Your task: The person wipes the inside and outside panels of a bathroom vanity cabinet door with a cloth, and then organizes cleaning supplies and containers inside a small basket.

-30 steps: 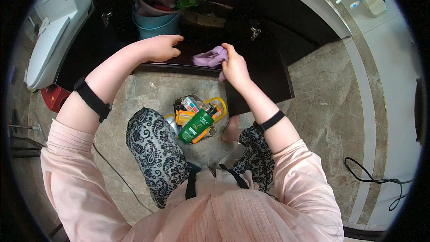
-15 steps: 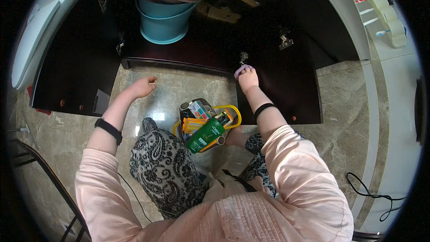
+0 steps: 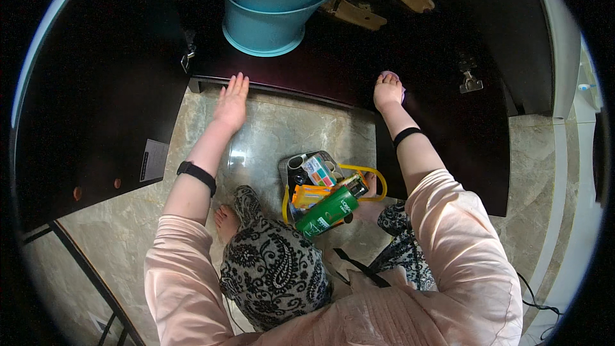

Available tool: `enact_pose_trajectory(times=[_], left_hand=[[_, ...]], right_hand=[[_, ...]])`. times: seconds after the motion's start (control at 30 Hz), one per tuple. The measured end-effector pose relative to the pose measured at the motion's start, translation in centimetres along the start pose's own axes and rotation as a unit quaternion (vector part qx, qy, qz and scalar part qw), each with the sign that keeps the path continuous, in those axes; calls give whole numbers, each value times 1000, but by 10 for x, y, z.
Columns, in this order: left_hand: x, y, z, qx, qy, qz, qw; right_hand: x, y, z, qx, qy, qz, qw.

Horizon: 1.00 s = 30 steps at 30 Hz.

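My right hand presses a light purple cloth against the dark cabinet near its right front corner; the fingers cover much of the cloth. My left hand is stretched out with fingers extended and nothing in it, its fingertips at the cabinet's front edge. Beyond it, inside the cabinet, stands a blue bucket with a pinkish basin and other items on top.
On the floor between my feet sits a basket with a yellow handle, holding a green bottle and several packages. Cabinet doors stand open at left and right. A black cable lies at right.
My right hand has moved with the cloth from around the right door's hinge to the cabinet's front right. My left hand has reached forward to the front edge, its fingers straightened. The view has shifted.
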State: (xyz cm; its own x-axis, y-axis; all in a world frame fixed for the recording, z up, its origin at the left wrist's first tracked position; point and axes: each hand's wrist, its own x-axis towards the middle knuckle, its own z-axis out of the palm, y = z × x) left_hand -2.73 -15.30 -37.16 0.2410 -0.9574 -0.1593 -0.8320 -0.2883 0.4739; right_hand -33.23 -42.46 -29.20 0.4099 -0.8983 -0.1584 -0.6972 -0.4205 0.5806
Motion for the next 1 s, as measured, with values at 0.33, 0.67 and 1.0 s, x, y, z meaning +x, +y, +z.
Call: enact_pose_trajectory(times=[0.33,0.67,1.0], left_hand=[[33,-11,-1,249,-19,-69,966],[24,0,-25,177,-73,-65,979],[19,-2,-24,194,-106,-102,970]], right_hand=[[-4,-15,44,-244,191,0,951],[-9,-8,27,54,152,30,986],[-60,-16,16,-228,60,-162,958]])
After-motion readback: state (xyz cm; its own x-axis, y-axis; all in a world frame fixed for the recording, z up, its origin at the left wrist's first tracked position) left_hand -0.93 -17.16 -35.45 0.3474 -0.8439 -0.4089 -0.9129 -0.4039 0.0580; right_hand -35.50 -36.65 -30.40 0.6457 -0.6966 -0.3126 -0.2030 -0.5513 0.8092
